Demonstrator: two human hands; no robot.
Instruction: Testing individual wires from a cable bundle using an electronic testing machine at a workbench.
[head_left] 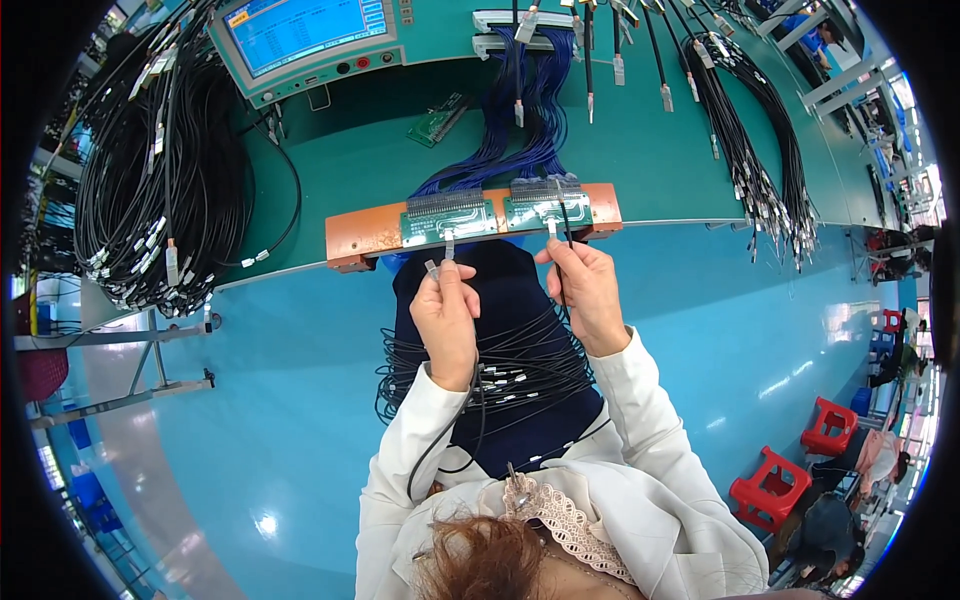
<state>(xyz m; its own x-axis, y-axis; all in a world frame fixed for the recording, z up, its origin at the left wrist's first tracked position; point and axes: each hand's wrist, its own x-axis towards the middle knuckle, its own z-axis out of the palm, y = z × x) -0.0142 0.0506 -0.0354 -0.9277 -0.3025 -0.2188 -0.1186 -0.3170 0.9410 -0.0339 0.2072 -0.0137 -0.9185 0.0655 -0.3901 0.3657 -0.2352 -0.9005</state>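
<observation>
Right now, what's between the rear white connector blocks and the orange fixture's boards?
Head view: blue wires run over the green table to the boards, a black cable hanging in front.

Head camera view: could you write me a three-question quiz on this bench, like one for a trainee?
1. How many green circuit boards sit on the orange block?

2. True or false: the left hand is touching the instrument with the lit screen.

3. What lies across the person's lap?
A) a red stool
B) looped black cables
C) a metal bracket

Key:
1. Two, side by side.
2. False; its fingertips are at a pale connector by the left-hand board.
3. B.
</observation>
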